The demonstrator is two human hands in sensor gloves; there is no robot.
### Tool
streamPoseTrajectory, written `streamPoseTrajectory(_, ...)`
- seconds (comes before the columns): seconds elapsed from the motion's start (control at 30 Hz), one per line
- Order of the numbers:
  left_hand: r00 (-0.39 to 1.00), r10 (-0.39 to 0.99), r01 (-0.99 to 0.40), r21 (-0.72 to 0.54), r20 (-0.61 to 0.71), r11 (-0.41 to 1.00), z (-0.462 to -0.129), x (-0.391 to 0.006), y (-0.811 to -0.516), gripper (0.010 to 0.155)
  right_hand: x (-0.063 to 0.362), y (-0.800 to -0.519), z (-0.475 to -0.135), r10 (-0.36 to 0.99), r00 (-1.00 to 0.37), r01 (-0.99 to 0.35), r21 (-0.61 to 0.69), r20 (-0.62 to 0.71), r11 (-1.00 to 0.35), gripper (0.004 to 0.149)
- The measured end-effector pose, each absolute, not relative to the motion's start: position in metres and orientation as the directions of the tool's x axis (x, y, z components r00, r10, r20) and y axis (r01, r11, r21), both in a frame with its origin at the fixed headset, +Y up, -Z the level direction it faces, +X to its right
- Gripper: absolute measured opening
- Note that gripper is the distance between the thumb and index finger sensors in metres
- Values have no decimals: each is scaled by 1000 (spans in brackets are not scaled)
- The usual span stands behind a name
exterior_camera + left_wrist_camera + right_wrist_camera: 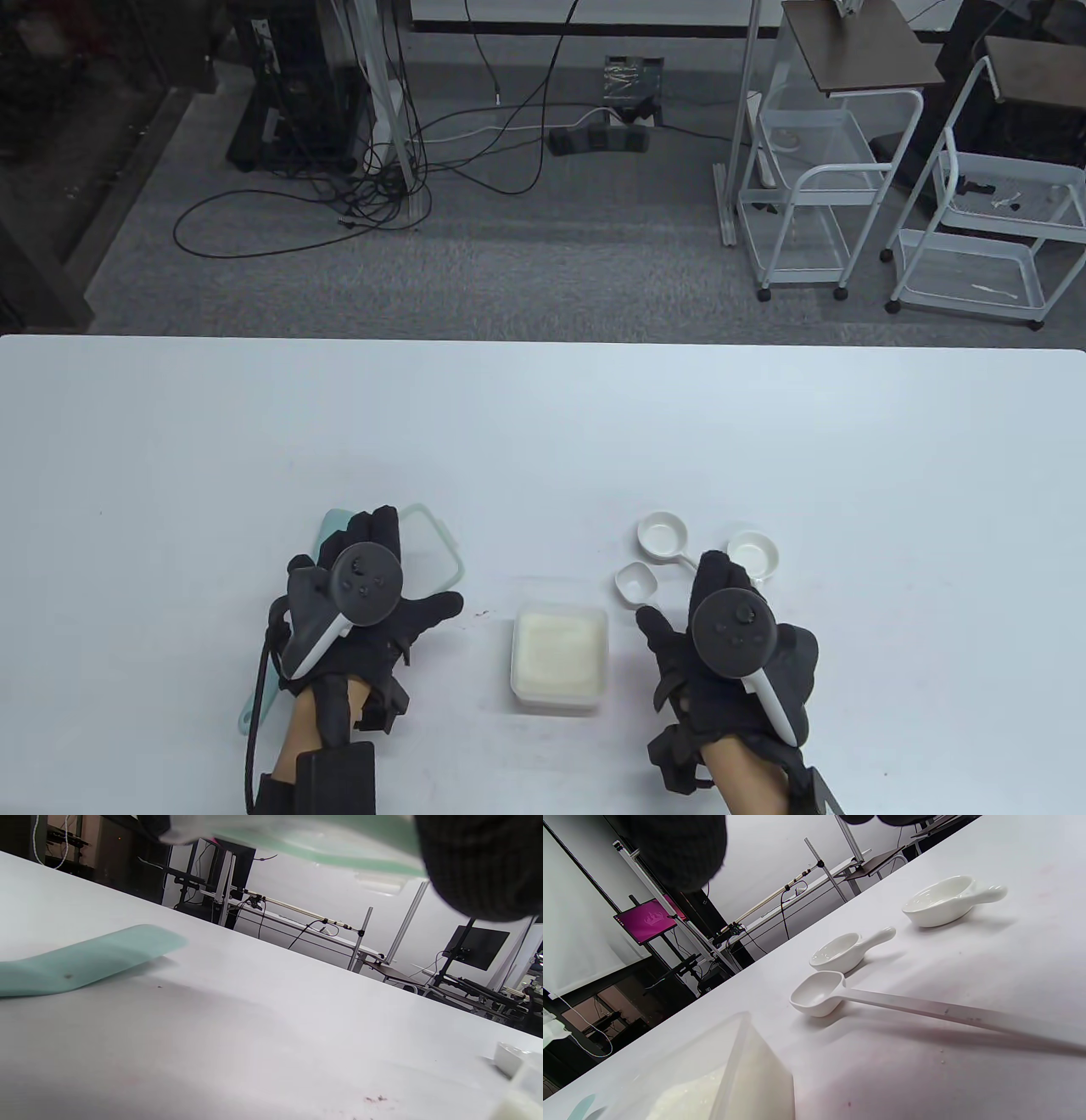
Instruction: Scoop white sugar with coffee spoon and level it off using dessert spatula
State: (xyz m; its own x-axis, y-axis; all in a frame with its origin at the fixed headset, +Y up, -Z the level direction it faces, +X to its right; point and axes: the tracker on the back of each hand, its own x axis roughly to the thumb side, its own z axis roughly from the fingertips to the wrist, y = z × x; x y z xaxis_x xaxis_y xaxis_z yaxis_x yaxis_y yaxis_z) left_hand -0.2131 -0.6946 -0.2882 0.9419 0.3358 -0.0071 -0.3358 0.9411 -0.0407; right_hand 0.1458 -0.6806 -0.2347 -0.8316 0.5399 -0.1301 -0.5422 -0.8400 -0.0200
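White sugar (560, 652) level in clear square tub (514, 671).

White spoon (840, 993), white sugar (560, 649), pale green spatula (80, 959), black-gloved hands.

The left hand (356, 611) hides most of the dessert spatula (254, 696); the coffee spoon (882, 1001) handle runs off-frame.

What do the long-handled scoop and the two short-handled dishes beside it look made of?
Long-handled scoop: likely matte white plastic, given its thin flat handle and dull surface. The two short-handled dishes: probably glazed ceramic, thick-walled with glossy highlights, though glossy plastic can't be ruled out.
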Motion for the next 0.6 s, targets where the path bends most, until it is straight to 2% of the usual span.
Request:
streamPoseTrajectory(0.23, 972, 236, -235, -109, -6, 966, -292, -205, -707, 119, 146, -682, -235, 529, -838, -533, -7, -133, -846, 89)
streamPoseTrajectory(0.4, 986, 166, -168, -255, -29, 952, -296, -206, -731, 119, 146, -682, -235, 525, -840, -530, 1, -135, -848, 89)
streamPoseTrajectory(0.6, 994, 102, -108, -344, -37, 933, -297, -210, -749, 119, 146, -682, -235, 527, -839, -532, 3, -135, -847, 89)
